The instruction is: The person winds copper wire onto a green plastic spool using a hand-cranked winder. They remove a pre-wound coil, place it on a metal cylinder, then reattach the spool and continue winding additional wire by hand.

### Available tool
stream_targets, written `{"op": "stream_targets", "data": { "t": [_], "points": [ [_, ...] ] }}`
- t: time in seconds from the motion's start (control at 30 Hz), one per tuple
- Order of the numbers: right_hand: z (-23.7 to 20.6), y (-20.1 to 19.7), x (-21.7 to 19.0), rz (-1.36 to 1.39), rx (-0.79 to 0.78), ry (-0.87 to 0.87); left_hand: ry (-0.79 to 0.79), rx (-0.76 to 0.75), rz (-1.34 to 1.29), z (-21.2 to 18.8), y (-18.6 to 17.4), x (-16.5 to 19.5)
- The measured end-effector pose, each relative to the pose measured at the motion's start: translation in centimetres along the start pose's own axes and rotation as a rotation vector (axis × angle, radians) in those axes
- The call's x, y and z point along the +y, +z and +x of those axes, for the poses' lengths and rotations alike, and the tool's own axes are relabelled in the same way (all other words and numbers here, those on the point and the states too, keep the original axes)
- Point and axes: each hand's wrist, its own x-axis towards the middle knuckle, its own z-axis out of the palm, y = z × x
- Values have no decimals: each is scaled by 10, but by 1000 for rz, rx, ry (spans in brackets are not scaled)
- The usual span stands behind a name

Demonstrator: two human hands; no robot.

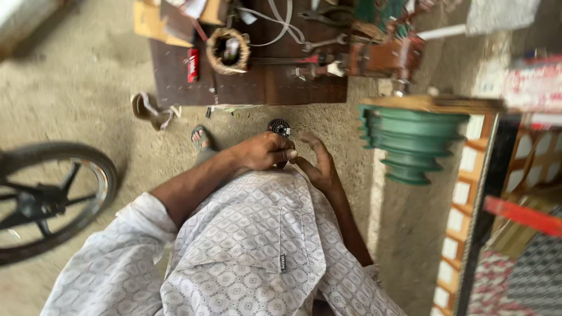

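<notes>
Your left hand (pixel 264 151) is clenched around a small dark round part (pixel 280 126), a ribbed, gear-like piece whose top just shows beyond your knuckles; the fingers (pixel 285 154) curl tight over whatever sits beneath it, so the lower half is hidden. Your right hand (pixel 316 164) hovers just beside it, fingers released and spread, grasping nothing, palm turned toward the part.

You hold all this low over the sandy floor (pixel 88 76), above your patterned shirt (pixel 252 246) (a sandalled foot (pixel 201 138) shows just past your left wrist).

As for progress, I judge the work to be in the middle: the part is in hand but no tool is. The spanner (pixel 323 43) and the other tools lie well apart on the dark worktop (pixel 263 88), beside a wound copper coil (pixel 228 51). Nothing visible shows the part fitted to anything, so fastening or fitting seems still to do. A green stepped pulley (pixel 410 140) stands to your right, a wheel (pixel 47 199) to your left.
</notes>
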Motion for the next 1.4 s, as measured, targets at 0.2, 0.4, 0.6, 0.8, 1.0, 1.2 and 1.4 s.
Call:
{"op": "stream_targets", "data": {
  "t": [0.2, 0.4, 0.6, 0.8, 1.0, 1.2, 1.4],
  "points": [
    [-41, -34, 8, 504, -56, -20, 255, -47, -423, 30, 19, 77],
    [-62, -72, -5, 203, 215, -343, 323, -120, -563, 32, 30, 113],
    [-60, -88, -3, 437, -5, -422, 360, -102, -467, 41, 42, 160],
    [-76, -77, 38, 559, 282, -382, 420, -172, -366, 57, 41, 170],
    [-48, -64, 71, 331, 505, -242, 322, -132, -395, 93, 9, 132],
    [-23, -36, 67, 198, 695, -244, 327, -239, -354, 104, -17, 97],
    [-37, -30, 61, 189, 846, -247, 279, -339, -273, 120, -20, 92]
  ]
}}
